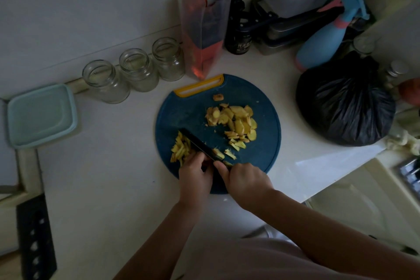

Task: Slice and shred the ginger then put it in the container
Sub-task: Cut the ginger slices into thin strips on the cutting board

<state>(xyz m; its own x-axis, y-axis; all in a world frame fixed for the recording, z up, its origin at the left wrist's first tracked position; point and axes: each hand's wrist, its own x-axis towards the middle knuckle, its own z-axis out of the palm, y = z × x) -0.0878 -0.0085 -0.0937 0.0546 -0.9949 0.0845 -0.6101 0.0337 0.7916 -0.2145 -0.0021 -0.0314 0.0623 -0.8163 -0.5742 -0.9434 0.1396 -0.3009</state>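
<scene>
- Right hand point(246, 180) gripped the knife point(197, 144) handle, blade angled across the cutting board point(261, 143).
- Left hand point(195, 175), fingers curled, pinned ginger strips point(179, 150) beside the blade — steadying them.
- Sliced ginger point(236, 120) waited behind, unshredded.

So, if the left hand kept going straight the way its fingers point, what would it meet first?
The left hand would meet the ginger strips right at its fingertips, then bare blue cutting board. The knife held by the right hand lies close alongside; depth there is unclear.
</scene>
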